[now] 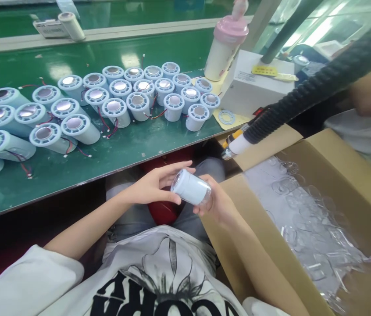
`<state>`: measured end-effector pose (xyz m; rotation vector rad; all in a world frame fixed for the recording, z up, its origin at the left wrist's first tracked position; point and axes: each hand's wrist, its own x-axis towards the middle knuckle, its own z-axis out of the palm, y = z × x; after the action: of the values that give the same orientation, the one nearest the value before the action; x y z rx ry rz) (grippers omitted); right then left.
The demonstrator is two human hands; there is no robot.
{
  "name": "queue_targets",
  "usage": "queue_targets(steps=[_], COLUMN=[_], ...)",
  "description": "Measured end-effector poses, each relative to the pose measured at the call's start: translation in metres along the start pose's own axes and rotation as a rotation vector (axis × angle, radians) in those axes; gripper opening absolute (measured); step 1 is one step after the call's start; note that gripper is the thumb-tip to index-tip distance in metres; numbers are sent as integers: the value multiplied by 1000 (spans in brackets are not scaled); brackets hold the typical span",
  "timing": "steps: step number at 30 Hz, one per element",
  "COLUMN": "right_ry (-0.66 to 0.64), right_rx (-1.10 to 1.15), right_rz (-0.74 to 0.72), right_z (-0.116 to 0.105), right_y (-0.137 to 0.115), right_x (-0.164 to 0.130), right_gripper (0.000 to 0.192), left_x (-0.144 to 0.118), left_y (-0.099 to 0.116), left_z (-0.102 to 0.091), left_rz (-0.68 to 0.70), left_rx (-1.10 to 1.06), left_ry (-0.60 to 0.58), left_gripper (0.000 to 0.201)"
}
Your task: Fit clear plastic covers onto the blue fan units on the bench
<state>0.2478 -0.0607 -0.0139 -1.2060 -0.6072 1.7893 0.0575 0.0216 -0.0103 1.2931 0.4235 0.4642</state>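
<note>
My right hand [220, 202] is closed around the lower end of a light blue cylinder [190, 188] that sits inside a clear plastic cover [207, 195]. The cylinder is tilted, its ringed end toward my left hand [155, 182]. That hand is open, with fingers stretched and thumb apart on either side of the ringed end; whether they touch it I cannot tell. Both hands are above my lap, in front of the bench edge. Similar blue cylinders [139, 103] with silvery centres stand in rows on the green bench [123, 149], some with thin red and dark wires.
At my right, an open cardboard box [346, 162] holds many clear plastic covers [304, 206]. A black ribbed hose [304, 92] crosses above it. A pink-lidded bottle [226, 44], a white box-shaped unit [254, 83] and a loose blue ring [226, 117] are nearby. Another person's arm [366, 94] is far right.
</note>
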Motion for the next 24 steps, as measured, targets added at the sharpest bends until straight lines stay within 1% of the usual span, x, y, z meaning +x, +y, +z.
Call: queue_targets(steps=[2,4,7,10,13,16,21,24], right_ry=[71,132,177,181,158,126,85,74], right_rx=[120,219,284,334,365,372,344,314], right_rz=[-32,-67,-104,-107,-92,-66,-29,-50], right_z=[-9,-20,-33,-41,-45,-46,-42,-39], right_y=[6,10,11,8,3,-1,-4,-4], right_x=[7,14,25,32,36,37,35,34], right_gripper=[37,34,33,35,43,50,50,46], left_x=[22,47,79,98,105,102,89,86], left_y=[-9,-14,-14,-11,-10,-12,-9,-4], left_z=[-3,-5,-6,-8,-10,-13,-12,-11], left_rz=[-14,-42,-83,-102,-109,-114,-128,-114], left_rx=[-98,-142,-119,-53,-5,16,21,17], left_ry=[1,-4,-23,-45,-44,-21,3,-5], left_gripper=[81,79,78,73,67,65,64,61])
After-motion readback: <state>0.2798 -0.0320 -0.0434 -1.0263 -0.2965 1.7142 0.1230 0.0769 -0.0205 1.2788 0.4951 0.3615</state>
